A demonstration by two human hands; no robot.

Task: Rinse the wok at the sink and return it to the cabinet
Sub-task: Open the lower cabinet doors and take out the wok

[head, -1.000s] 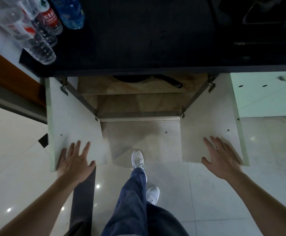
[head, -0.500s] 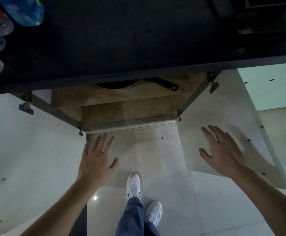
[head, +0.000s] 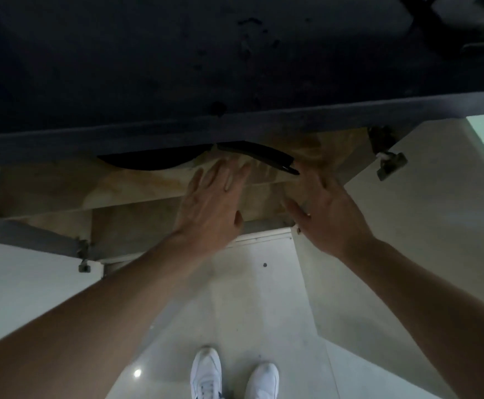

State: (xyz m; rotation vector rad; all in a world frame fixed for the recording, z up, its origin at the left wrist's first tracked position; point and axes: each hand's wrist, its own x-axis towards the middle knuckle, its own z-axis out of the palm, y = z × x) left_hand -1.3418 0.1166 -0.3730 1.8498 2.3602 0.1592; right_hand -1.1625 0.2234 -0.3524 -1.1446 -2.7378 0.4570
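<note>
the cabinet (head: 154,194) mouth stands open at 12 o'clock, but the dark countertop (head: 206,67) overhangs it and leaves only a low gap. the wok (head: 146,161) fills the back under that edge, its handle (head: 266,158) slanting toward 1 o'clock. open doors flank the way: left door (head: 19,283) at 9, right door (head: 422,226) at 3.

- A home kitchen is indicated by a dark worktop (head: 177,67) over an opened base cabinet (head: 62,188).
- A black wok (head: 148,161) is stored inside; pale floor tiles (head: 235,312) are seen.

Dim, underexposed; hands motion-blurred; wide-angle warp at edges; floor glare spot.
</note>
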